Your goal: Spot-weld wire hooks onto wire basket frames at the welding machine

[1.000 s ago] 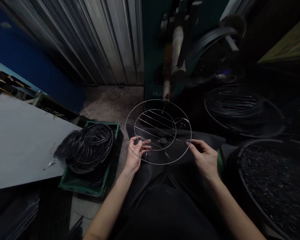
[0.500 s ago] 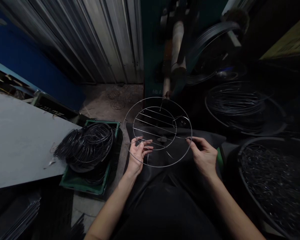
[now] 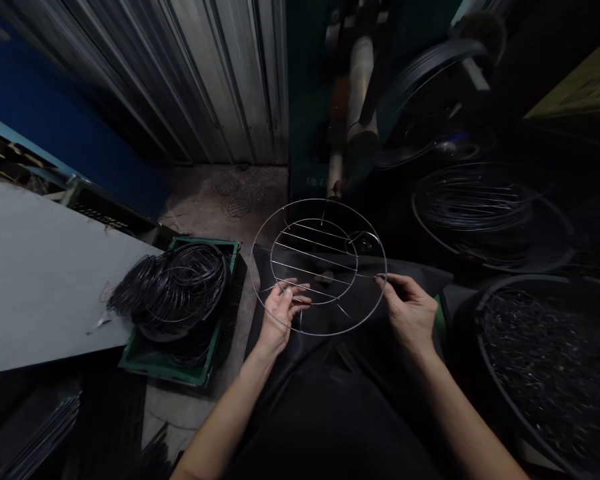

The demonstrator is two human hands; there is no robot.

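Holding round silver-coloured metal wire rack before me, above black apron-like cloth. Right hand: my grip clamped on rack's outer ring, thumb against forefinger. Left hand: fingers loosely curled at rack's near-left part; cannot tell whether grip closed. Green plastic crate, black wire coils inside: to left.

Single head-worn camera: faces forward and steeply down, hands near at centre, corrugated wall far, to left.
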